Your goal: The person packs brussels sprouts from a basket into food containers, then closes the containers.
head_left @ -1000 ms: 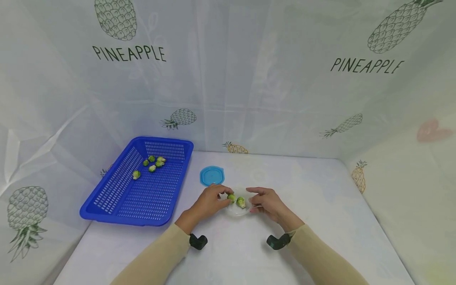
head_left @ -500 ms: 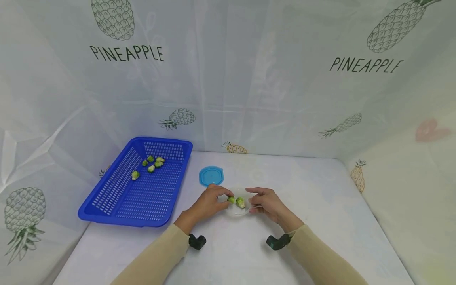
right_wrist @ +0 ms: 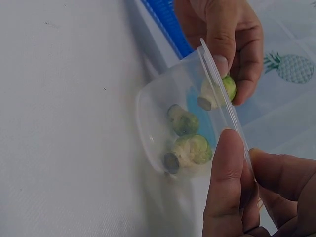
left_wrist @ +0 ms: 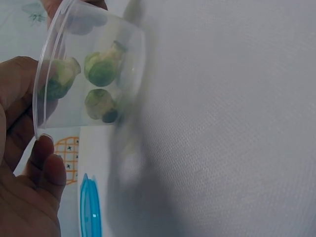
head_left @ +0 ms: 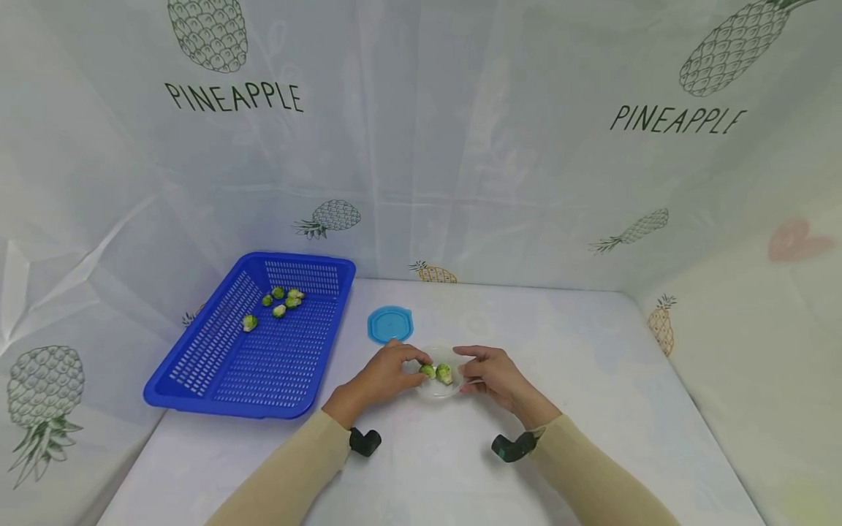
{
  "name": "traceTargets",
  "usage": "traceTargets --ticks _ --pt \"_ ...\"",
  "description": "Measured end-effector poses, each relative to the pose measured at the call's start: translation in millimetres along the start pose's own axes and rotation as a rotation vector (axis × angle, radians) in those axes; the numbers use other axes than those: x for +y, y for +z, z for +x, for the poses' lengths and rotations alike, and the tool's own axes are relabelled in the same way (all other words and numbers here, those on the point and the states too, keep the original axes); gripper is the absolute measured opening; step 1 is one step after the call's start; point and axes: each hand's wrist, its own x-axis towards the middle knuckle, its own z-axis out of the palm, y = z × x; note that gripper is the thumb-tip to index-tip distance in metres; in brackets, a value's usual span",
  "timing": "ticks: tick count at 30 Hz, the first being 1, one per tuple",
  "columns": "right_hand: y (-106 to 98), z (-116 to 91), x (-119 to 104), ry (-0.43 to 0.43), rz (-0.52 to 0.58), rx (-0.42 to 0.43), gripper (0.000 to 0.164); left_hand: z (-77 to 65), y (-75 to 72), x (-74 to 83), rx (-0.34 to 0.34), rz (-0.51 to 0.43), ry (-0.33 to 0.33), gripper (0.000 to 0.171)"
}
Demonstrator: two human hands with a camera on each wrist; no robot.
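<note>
My left hand (head_left: 384, 374) pinches a green Brussels sprout (right_wrist: 218, 93) between thumb and fingers, just inside the mouth of a clear plastic tub (right_wrist: 163, 94). Two more sprouts lie at the tub's bottom; one pale-stemmed sprout (right_wrist: 190, 150) and a smaller sprout (right_wrist: 182, 120) show through its wall in the right wrist view. My right hand (head_left: 495, 376) grips the tub's rim on the right side, thumb and fingers on either side of the edge. Seen from the left wrist, the tub (left_wrist: 89, 116) stands on the white cloth.
A blue plastic basket (head_left: 316, 351) stands on the left with several Brussels sprouts (head_left: 279, 311) toward its back. Behind my left hand lies a light blue lid (head_left: 390, 324) on the white tablecloth (head_left: 559, 351). Pineapple-print sheeting (head_left: 460, 168) rises at the back and sides.
The sprout in my left hand has sunk very slightly toward the tub. My right hand and the tub keep their place.
</note>
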Motion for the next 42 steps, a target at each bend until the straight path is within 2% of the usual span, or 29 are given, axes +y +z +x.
traceTargets --ticks 14,23,30,42 --pt "-1.0 -1.2 -0.7 -0.018 0.003 -0.024 0.056 0.7 0.5 -3.0 -0.01 -0.033 -0.02 0.026" --pt "0.0 -0.2 1.4 -0.005 0.014 -0.002 0.055 0.6 0.3 -4.2 -0.012 -0.033 -0.005 0.027" --pt "-0.1 -1.9 1.2 -0.024 0.008 -0.02 0.056 0.3 0.1 -3.2 -0.011 -0.036 -0.021 0.028" --pt "-0.6 1.1 2.2 -0.006 0.012 -0.001 0.054 -0.2 0.7 -3.6 -0.013 -0.078 -0.048 0.026"
